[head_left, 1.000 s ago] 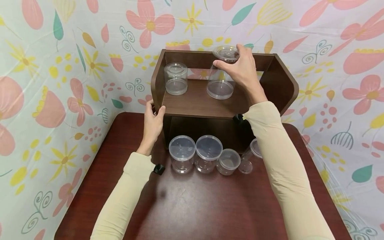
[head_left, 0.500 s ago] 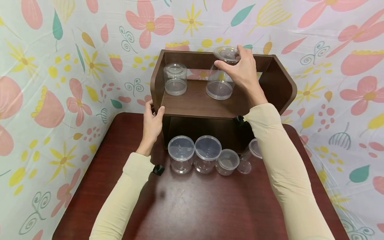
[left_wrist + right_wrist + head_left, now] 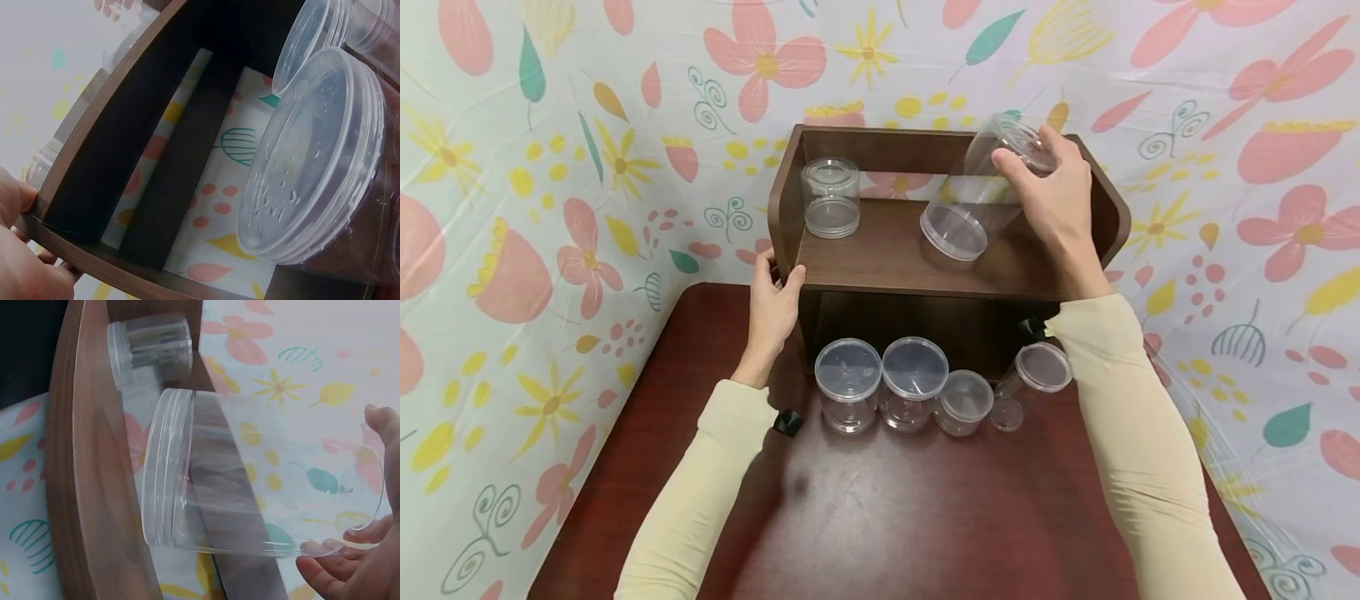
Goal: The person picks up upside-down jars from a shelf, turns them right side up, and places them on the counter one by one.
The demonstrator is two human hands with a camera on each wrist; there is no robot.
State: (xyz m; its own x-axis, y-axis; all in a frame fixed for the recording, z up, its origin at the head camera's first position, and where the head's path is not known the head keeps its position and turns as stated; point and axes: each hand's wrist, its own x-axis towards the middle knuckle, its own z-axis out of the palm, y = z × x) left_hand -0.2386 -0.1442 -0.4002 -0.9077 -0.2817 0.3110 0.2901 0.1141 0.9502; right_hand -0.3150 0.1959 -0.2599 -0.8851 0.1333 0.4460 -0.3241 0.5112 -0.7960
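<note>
The right hand (image 3: 1056, 196) grips a tall clear jar (image 3: 973, 196) by its upper end, thumb on one side and fingers on the other. That jar leans over the brown shelf's upper board (image 3: 880, 262), its lidded end low and toward the left. In the right wrist view the fingers (image 3: 337, 569) curl round the jar's (image 3: 219, 469) base end. The left hand (image 3: 772, 312) holds the left side edge of the shelf, thumb at the front; the left wrist view has this hand (image 3: 28, 250) at the shelf's corner. A shorter clear jar (image 3: 831, 200) stands at the upper board's left end.
Before the shelf, on the dark red table (image 3: 865, 517), stand two wide lidded jars (image 3: 847, 387) (image 3: 913, 385), a small jar (image 3: 964, 402) and a slanting-looking jar (image 3: 1037, 371) at the right. Flowered cloth (image 3: 625, 208) hangs behind and beside the table.
The right hand has moved right with the tall jar, which has gone from upright to tilted. The left hand keeps its hold on the shelf side.
</note>
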